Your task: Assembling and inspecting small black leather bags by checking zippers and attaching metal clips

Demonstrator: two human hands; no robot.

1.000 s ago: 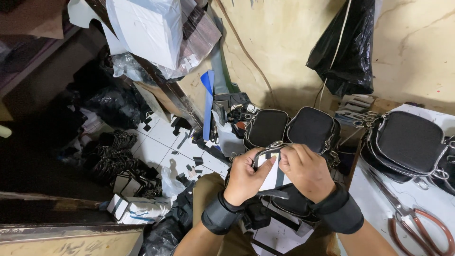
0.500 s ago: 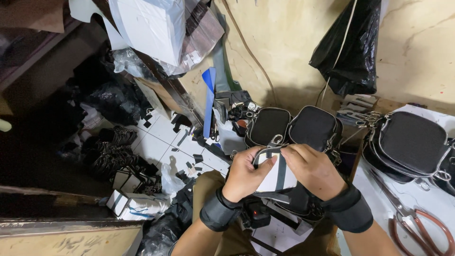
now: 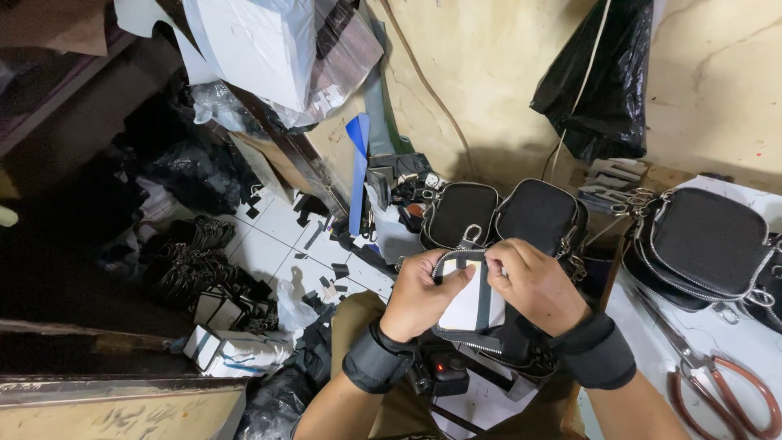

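Gripping a small black pouch w/ both hands, card now deeper in the mouth

Head view: left hand point(image 3: 422, 295) and right hand point(image 3: 533, 283) are both clamped on a small black zip pouch point(image 3: 481, 330) held over the lap, near centre of scene. Fingers of each hand are curled tight on the pouch's top edge, thumbs pressing a white card insert point(image 3: 466, 303) w/ a grey strip down it. Compared w/ half a sec ago the hands sit closer together and lower on the card, less white showing, so my read is the insert is being seated in the pouch. Both wrists wear dark padded wrist bands point(image 3: 375, 367).

Materials: pouch is matte black fabric, rounded corners, silver metal zip teeth round the rim, a metal ring clip point(image 3: 472, 237) at the top. Card looks stiff, flat, smooth.

Around: two more finished black pouches point(image 3: 498, 213) stand just beyond the hands at the far side; a stack of bigger zip bags point(image 3: 707, 244) lies far right on a white worktop point(image 3: 717, 342), w/ red-handled scissors point(image 3: 717, 389) near right. Left side: tiled floor point(image 3: 277, 236) littered w/ black offcuts, a blue strip point(image 3: 358, 167) leaning on the wall
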